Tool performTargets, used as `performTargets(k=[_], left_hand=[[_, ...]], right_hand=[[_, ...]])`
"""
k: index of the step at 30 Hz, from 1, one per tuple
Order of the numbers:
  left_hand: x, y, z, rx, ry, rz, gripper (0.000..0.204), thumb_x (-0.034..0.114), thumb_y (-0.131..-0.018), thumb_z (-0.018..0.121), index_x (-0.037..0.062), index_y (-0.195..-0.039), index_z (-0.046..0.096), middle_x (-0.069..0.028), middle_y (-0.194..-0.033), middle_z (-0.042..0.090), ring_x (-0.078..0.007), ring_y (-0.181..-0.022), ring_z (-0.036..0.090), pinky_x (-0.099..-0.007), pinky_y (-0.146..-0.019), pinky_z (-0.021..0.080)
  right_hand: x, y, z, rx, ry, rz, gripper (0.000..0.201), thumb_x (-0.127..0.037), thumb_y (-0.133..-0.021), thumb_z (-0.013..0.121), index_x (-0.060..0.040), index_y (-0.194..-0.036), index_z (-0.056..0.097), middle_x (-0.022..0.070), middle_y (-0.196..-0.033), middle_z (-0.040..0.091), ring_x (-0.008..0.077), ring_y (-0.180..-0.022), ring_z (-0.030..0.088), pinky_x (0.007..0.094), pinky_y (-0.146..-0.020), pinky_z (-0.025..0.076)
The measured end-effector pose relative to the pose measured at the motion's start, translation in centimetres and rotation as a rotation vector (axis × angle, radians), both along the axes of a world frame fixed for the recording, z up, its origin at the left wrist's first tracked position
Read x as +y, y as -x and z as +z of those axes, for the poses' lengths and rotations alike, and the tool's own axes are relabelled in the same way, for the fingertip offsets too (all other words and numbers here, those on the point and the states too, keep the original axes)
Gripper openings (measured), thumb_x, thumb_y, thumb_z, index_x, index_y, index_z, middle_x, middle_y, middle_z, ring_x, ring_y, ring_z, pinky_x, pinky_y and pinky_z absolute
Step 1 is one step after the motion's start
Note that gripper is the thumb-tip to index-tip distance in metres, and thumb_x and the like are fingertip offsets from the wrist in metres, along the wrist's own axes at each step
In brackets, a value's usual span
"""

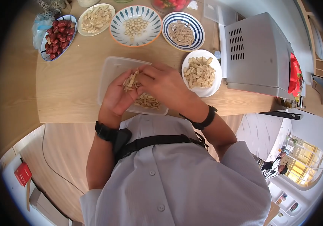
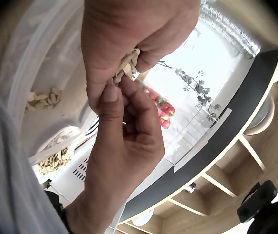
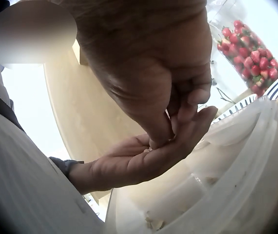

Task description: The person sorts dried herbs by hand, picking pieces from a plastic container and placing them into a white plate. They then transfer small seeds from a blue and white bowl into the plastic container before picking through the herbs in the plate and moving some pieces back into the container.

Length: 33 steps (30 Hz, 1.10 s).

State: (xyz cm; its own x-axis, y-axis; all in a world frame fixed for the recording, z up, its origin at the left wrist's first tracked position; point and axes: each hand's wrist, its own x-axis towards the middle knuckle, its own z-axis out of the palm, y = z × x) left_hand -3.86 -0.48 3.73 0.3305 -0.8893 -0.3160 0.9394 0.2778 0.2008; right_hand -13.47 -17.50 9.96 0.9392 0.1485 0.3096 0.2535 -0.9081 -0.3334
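My left hand (image 1: 117, 97), palm up and cupped, holds a small heap of pale dried strips (image 1: 131, 80) over a translucent plastic container (image 1: 108, 67). Over that palm my right hand (image 1: 166, 83) has its thumb and fingers bent together, pinching at the strips. In the left wrist view, strips (image 2: 127, 65) poke out between the two hands, right at the right thumb tip. The right wrist view shows the right fingertips down on the left palm, the pinched piece mostly hidden. More strips (image 1: 147, 101) lie in the container below the hands.
Along the back stand a dish of red dates (image 1: 60, 37), plates of pale slices (image 1: 95, 19), a patterned plate (image 1: 117, 34) of small pale pieces and a blue-striped plate (image 1: 165, 32). A white plate (image 1: 216, 84) of strips is at right, beside a grey appliance (image 1: 259, 52).
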Motion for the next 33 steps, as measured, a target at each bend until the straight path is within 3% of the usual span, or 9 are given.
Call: performTargets(k=[6,21,24,33], left_hand=[[0.4,0.1,-1.1,-0.007,-0.086,0.01,0.031,0.022,-0.109,0.05,0.0029,-0.128,0.065,-0.0081,-0.122,0.071,-0.0202,-0.111,0.069,-0.0386,-0.096,0.057],[0.2,0.4,-0.7,-0.017,-0.135,-0.018,0.03,0.023,-0.109,0.052,0.0043,-0.127,0.066,-0.0075,-0.122,0.072,-0.0199,-0.111,0.069,-0.0405,-0.097,0.058],[0.3,0.2,-1.0,-0.021,-0.111,-0.022,0.032,0.024,-0.11,0.05,0.0028,-0.13,0.065,-0.008,-0.124,0.071,-0.02,-0.113,0.069,-0.0401,-0.097,0.058],[0.2,-0.2,-0.5,0.0,0.04,-0.062,0.045,0.025,-0.111,0.045,-0.0055,-0.143,0.055,-0.0138,-0.138,0.066,-0.0228,-0.121,0.067,-0.0373,-0.101,0.056]], right_hand=[[0.9,-0.2,-0.9,-0.042,0.018,-0.02,0.024,-0.014,-0.072,0.072,-0.0075,-0.095,0.072,0.0051,-0.1,0.068,0.0236,-0.094,0.07,0.0361,-0.073,0.059],[0.9,0.1,1.1,0.037,0.055,0.013,0.021,-0.014,-0.073,0.072,-0.0052,-0.092,0.071,0.0069,-0.092,0.066,0.0239,-0.088,0.07,0.0371,-0.069,0.059],[1.0,0.2,1.6,0.116,0.02,0.025,0.021,-0.01,-0.079,0.069,-0.0051,-0.099,0.068,0.0085,-0.098,0.065,0.028,-0.092,0.07,0.0385,-0.075,0.058],[-0.7,0.0,-0.2,0.043,-0.132,0.109,0.022,-0.014,-0.08,0.078,-0.0109,-0.101,0.071,0.0078,-0.104,0.069,0.0292,-0.088,0.071,0.0387,-0.073,0.06]])
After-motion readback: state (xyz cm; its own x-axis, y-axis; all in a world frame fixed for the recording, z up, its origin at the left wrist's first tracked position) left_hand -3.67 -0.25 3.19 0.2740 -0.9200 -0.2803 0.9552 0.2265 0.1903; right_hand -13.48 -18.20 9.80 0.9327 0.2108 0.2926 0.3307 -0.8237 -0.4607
